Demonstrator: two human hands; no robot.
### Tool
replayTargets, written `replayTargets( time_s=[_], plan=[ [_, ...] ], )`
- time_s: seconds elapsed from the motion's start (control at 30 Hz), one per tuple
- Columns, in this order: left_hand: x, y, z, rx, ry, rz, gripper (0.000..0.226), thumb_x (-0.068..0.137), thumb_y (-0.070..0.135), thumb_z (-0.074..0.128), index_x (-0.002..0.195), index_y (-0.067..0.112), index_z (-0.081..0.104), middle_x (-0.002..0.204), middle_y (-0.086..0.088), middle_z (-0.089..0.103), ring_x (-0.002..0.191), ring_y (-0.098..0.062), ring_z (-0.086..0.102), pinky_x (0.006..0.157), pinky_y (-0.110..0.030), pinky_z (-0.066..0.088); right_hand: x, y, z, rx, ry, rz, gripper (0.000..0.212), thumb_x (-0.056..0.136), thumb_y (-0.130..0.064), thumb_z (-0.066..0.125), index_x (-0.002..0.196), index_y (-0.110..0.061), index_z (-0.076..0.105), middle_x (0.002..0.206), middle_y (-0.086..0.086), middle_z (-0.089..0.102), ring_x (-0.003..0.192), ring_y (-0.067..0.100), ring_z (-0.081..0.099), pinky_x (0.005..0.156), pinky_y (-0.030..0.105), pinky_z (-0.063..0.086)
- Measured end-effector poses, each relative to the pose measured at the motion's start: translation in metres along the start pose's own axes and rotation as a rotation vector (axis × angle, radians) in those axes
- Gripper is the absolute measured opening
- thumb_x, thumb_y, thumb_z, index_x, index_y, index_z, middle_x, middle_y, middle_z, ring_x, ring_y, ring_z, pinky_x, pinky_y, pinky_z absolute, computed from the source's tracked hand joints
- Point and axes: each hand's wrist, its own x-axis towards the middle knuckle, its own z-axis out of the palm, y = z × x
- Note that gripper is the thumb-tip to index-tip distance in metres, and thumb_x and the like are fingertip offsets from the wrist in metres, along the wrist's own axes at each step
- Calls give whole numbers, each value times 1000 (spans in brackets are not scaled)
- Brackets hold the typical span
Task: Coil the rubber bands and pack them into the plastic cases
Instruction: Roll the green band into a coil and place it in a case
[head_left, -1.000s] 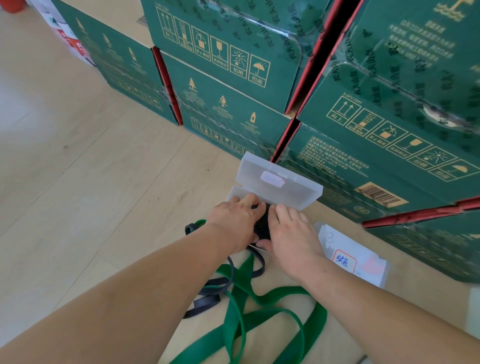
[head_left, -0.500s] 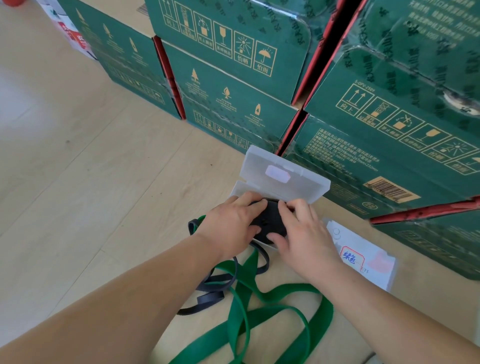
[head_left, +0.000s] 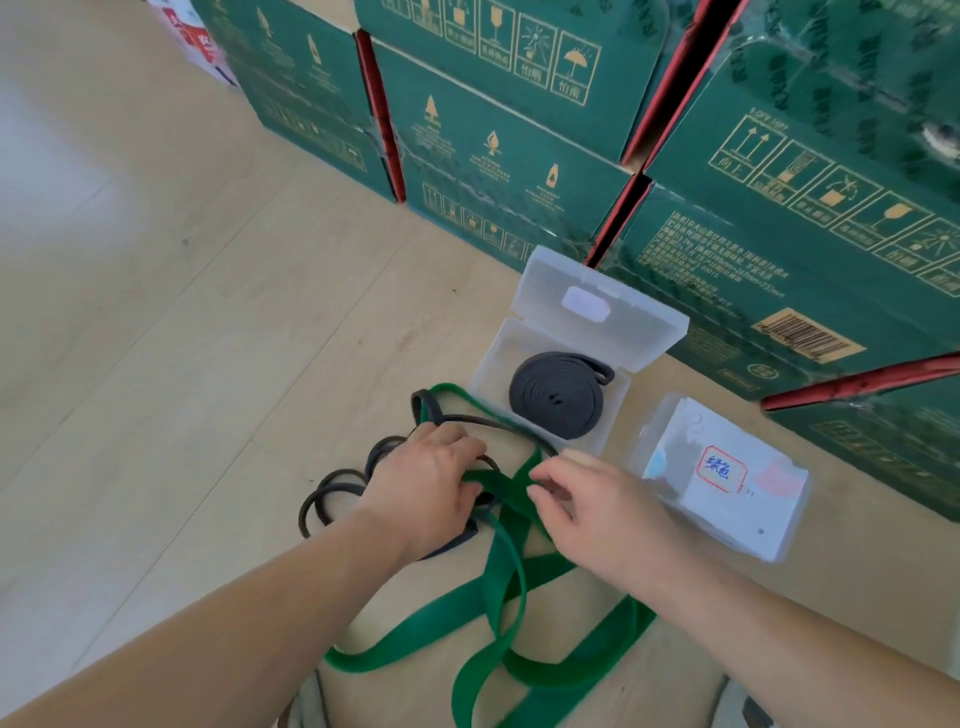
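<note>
Pale wood-look floor (head_left: 156, 364) fills the near and left of my view, w/ both forearms coming in from the near edge. Nearest to me, a green band (head_left: 498, 587) sprawls in loose loops across the floor, uncoiled. Just beyond, my left hand (head_left: 426, 488) sits palm-down on the tangle, fingers curled round a stretch of green where it crosses a thin black band (head_left: 337, 493); that black one lies in slack rings to the left of the hand. Right hand (head_left: 582, 499) is half open, thumb and forefinger closing toward the same green strap; can't tell if it's actually pinched yet. Farther on, an open clear case (head_left: 493, 374) sits on the floor, lid tipped up, w/ a dark coiled band (head_left: 558, 397) lying flat inside. Its outer tail looks slightly loose at the far right. To the right of it, a closed case (head_left: 789, 530) carries a red-framed handwritten label. Farthest back, green cartons (head_left: 519, 156) are stacked like a wall.

My read: one band is packed, and the step now is separating green from black before coiling. Next move prob needs me to lift the green clear, find an end fold, then roll it tight enough to fit a case.
</note>
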Motion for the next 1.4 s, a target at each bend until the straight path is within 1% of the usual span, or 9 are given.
replayTargets(
  time_s=[0.33,0.47,0.6,0.77,0.93,1.03,1.17,1.27,1.4],
  plan=[
    [0,-9,-6,251,-76,-6,24,95,39,59,115,25,63,118,0,53,108,-26,53,83,-37,49,14,8,8,-74,2,101,31,89,-32,66,117,-19,69,128,-3,62,115,24,62,95,39,53],
    [-5,-20,-12,242,-7,47,10,72,23,70,81,22,65,89,1,58,79,-26,59,57,-35,48,27,10,3,-66,22,182,18,89,-29,69,103,-19,66,116,-5,61,110,23,61,88,37,51],
    [-23,-46,-23,212,-7,54,12,61,23,61,72,24,59,84,7,58,77,-23,57,58,-33,50,33,-3,5,232,-45,377,21,94,-31,67,113,-25,61,112,-13,65,104,11,62,93,31,51],
    [-56,-82,-42,166,-180,2,29,73,23,71,100,32,70,108,17,68,102,-15,65,74,-31,58,42,-23,5,664,-184,590,23,105,-31,49,95,-19,66,70,9,75,63,29,71,71,41,60],
    [-32,-71,-66,130,-401,-139,50,85,8,54,121,41,66,114,13,68,107,-18,63,87,-31,53,50,-21,16,363,-60,633,17,96,-36,63,95,-21,55,87,-2,64,70,23,67,69,36,54],
    [-15,-56,-80,91,-245,-261,33,87,11,46,104,31,66,102,7,66,95,-23,62,78,-32,52,60,-15,16,190,-90,617,25,92,-40,66,105,-24,52,111,-4,57,93,20,59,79,33,45],
    [-4,-42,-65,160,142,-109,21,89,15,48,106,19,61,104,1,59,92,-27,61,72,-40,54,71,-20,19,369,8,587,15,95,-32,65,101,-20,58,96,-6,63,87,20,61,73,31,43],
    [2,-41,-50,6,160,-101,35,96,18,51,130,19,57,129,-1,57,111,-26,58,90,-40,52,72,-31,22,651,-16,711,29,89,-27,75,110,-19,57,85,4,68,63,18,58,56,28,45],
    [6,-40,-47,-180,32,-243,51,104,31,48,153,19,37,146,-2,50,122,-25,59,102,-37,48,60,-47,23,822,-370,711,29,87,-24,79,113,-19,67,68,4,55,47,14,45,45,27,36]
  ],
)
